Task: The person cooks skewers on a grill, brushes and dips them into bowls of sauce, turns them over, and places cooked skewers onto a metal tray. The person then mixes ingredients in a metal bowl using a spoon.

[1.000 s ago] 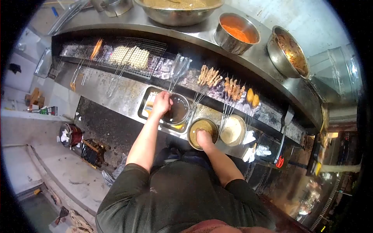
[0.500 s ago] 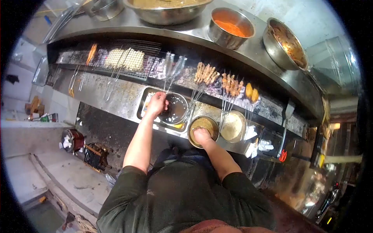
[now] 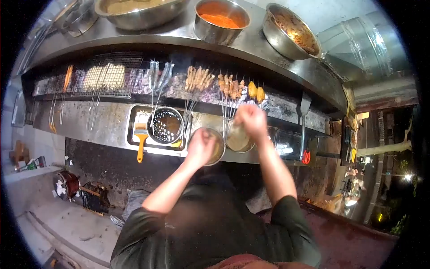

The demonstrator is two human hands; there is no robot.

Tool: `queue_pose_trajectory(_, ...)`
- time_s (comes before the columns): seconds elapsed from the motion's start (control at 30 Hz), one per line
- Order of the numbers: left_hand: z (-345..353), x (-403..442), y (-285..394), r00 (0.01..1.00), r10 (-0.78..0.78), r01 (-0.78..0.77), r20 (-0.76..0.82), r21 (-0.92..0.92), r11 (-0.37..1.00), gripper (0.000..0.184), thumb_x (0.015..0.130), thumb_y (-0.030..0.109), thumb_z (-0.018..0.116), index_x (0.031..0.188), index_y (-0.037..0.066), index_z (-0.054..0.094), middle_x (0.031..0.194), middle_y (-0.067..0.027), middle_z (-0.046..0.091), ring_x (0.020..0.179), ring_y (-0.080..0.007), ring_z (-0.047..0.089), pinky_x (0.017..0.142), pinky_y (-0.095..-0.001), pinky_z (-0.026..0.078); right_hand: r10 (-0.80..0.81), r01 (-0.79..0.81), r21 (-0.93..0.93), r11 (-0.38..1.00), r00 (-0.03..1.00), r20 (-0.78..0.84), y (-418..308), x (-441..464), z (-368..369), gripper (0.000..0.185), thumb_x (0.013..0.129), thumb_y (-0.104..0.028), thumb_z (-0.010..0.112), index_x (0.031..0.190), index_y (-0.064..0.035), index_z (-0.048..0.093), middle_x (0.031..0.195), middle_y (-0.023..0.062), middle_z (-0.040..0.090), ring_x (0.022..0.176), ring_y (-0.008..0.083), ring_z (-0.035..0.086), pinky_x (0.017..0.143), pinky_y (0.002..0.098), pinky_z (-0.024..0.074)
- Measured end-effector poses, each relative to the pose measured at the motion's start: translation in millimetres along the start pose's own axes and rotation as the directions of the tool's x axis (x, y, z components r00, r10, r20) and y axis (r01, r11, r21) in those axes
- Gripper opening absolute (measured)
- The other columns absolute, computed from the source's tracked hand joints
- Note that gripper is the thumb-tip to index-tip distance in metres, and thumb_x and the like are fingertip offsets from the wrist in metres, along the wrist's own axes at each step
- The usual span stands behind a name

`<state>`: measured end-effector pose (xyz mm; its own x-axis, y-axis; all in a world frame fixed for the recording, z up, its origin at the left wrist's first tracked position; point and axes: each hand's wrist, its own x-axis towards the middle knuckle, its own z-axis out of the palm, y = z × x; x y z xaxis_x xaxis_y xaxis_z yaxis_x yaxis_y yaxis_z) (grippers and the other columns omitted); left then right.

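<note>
My left hand [image 3: 202, 145] is over the left side of a metal bowl of brown seasoning [image 3: 217, 152], its fingers curled together; anything in them is hidden. My right hand [image 3: 251, 120] is raised with closed fingers above a pale round bowl [image 3: 238, 141], close to the skewer handles; I cannot make out what it holds. Just beyond it on the grill are yellow oval skewers [image 3: 256, 91] and chunky meat skewers [image 3: 231, 86]. Paler meat skewers [image 3: 199, 78] and two silvery fish-like skewers [image 3: 160, 75] lie further left.
A metal tray [image 3: 131, 130] holds a perforated round pan [image 3: 166, 125] and an orange-handled brush [image 3: 141, 139]. A wire rack with white skewered pieces [image 3: 104, 77] lies left. A spatula [image 3: 304, 105] and red-handled tongs [image 3: 306, 157] are right. A pot of red powder [image 3: 222, 21] stands on the shelf.
My right hand has left the seasoning bowl and risen toward the grill. My left hand has moved right from beside the tray to the seasoning bowl. The camera view has shifted right.
</note>
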<state>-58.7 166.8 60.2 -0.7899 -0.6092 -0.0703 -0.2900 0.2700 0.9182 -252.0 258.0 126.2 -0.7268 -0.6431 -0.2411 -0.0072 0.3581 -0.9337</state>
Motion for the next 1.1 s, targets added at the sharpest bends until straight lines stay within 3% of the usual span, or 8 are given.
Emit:
queue_pose_trajectory(0.13,101.7,45.0,-10.9,0.975,-0.22,0.222,0.03,-0.067,0.973,0.067,0.083,0.034,0.06,0.123,-0.013,0.034,0.112,-0.0358,0.051,0.106,-0.0456,0.052,0.092,-0.0445,0.041,-0.214,0.208,-0.186,0.96,0.977,-0.014,-36.4,71.9,-28.1,0.019,0.083,-0.011,0.058,0.096,0.0019,0.064,0.078,0.0115,0.067,0.072,0.0141,0.065,0.065,0.0265,0.0501)
queue_pose_trajectory(0.4,102.3,64.4,6.0,0.924,-0.37,0.377,-0.096,0.066,0.924,0.037,0.088,0.023,0.049,0.105,-0.009,0.05,0.093,-0.0343,0.058,0.094,-0.0466,0.056,0.083,-0.0489,0.045,-0.621,0.605,-0.626,0.492,0.748,0.235,-51.3,120.5,-71.6,0.017,0.082,-0.016,0.058,0.094,-0.0053,0.065,0.092,0.0155,0.065,0.088,0.032,0.062,0.08,0.039,0.049)
queue_pose_trajectory(0.53,114.6,70.2,-24.1,0.901,-0.404,0.411,0.16,-0.617,0.671,0.024,0.093,0.026,0.046,0.097,0.004,0.053,0.062,-0.0053,0.054,0.05,-0.0215,0.051,0.049,-0.0326,0.044,-0.603,0.626,-0.636,0.452,0.739,0.299,-52.3,125.0,-71.2,0.017,0.082,-0.016,0.058,0.093,-0.0058,0.065,0.091,0.0154,0.065,0.088,0.0325,0.062,0.079,0.04,0.049)
queue_pose_trajectory(0.57,119.4,71.4,-52.7,0.981,0.117,-0.098,0.153,-0.127,0.987,0.022,0.094,0.026,0.045,0.093,0.006,0.052,0.06,-0.0006,0.046,0.046,-0.0149,0.041,0.044,-0.028,0.036,-0.609,0.596,-0.632,0.495,0.757,0.236,-54.6,127.3,-70.6,0.017,0.082,-0.016,0.058,0.093,-0.0056,0.065,0.092,0.0153,0.065,0.088,0.0324,0.062,0.08,0.0402,0.0489)
queue_pose_trajectory(0.6,115.0,71.2,-59.5,0.789,0.605,-0.591,0.103,0.396,0.703,0.021,0.095,0.027,0.043,0.089,0.008,0.051,0.058,0.004,0.038,0.042,-0.0083,0.03,0.039,-0.0233,0.027,-0.609,0.614,-0.622,0.485,0.748,0.264,-52.0,130.5,-69.3,0.017,0.082,-0.016,0.058,0.093,-0.0056,0.065,0.092,0.0153,0.065,0.089,0.0324,0.062,0.08,0.0402,0.0488)
queue_pose_trajectory(0.77,107.4,69.2,-41.3,0.984,0.144,-0.087,0.108,-0.413,0.907,0.023,0.096,0.025,0.042,0.09,0.007,0.053,0.057,0.0027,0.041,0.041,-0.0086,0.032,0.037,-0.024,0.025,-0.625,0.69,-0.563,0.455,0.698,0.349,-57.5,127.0,-57.9,0.017,0.082,-0.016,0.057,0.093,-0.0059,0.065,0.093,0.0148,0.064,0.089,0.0324,0.061,0.08,0.0399,0.049)
queue_pose_trajectory(0.97,83.7,51.6,19.0,0.987,-0.135,0.151,-0.091,0.209,0.966,0.022,0.09,0.021,0.045,0.098,0.002,0.054,0.086,-0.0105,0.057,0.083,-0.0206,0.056,0.074,-0.0305,0.045,-0.476,0.628,-0.654,0.422,0.767,0.429,-55.4,118.0,-55.0,0.02,0.082,-0.019,0.056,0.094,-0.0064,0.065,0.095,0.0145,0.064,0.091,0.0316,0.061,0.082,0.0393,0.0484)
queue_pose_trajectory(1.1,100.2,65.3,-4.8,0.967,-0.063,0.146,-0.246,0.337,0.93,0.027,0.092,0.025,0.046,0.099,-0.001,0.052,0.057,-0.0064,0.052,0.053,-0.0259,0.052,0.056,-0.0334,0.047,-0.51,0.589,-0.68,0.437,0.785,0.352,-52.8,118.0,-66.0,0.02,0.083,-0.016,0.056,0.097,-0.006,0.066,0.097,0.0147,0.065,0.094,0.0302,0.061,0.084,0.0375,0.0481)
